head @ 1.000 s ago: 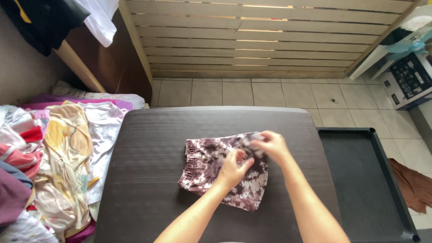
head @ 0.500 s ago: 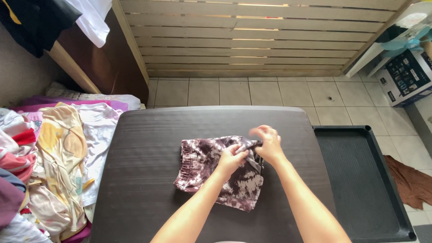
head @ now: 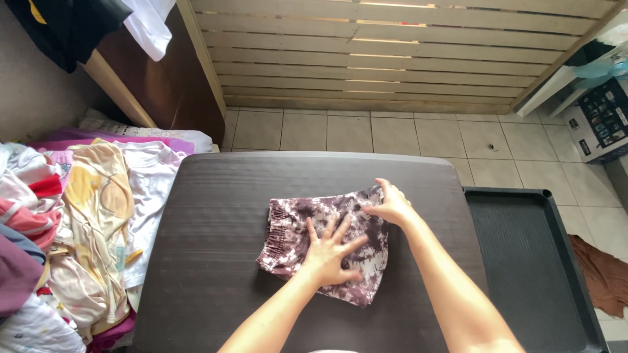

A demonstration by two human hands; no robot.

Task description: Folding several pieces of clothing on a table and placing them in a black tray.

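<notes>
- Two bare forearms come in from the near edge of the table (head: 216,216), a dark, wood-grained top with rounded corners.
- The left hand (head: 327,252) lies flat with all five fingers spread apart, palm pressed onto the shorts (head: 307,229); it grips nothing.
- One pair of shorts, soft cloth in a mottled maroon-and-white tie-dye, lies folded near the middle of the table, its gathered elastic waistband toward the table's left edge and its hem toward the near edge.
- The right hand (head: 391,206) rests on the far right corner of the shorts, fingers closed together on the cloth there; whether it pinches the cloth or only presses on it, I cannot tell.
- One black tray (head: 523,261), rectangular, with a raised rim and a ribbed floor, sits just beside the table's right edge.
- One heap of clothes (head: 78,216) in yellow, white, pink and red, all crumpled, lies off the table's left edge.
- One brown rag (head: 605,274) lies on the pale square floor tiles (head: 392,134) to the right of the tray.
- Beyond the far edge stands one panel of pale wooden slats (head: 392,59), laid horizontally.
</notes>
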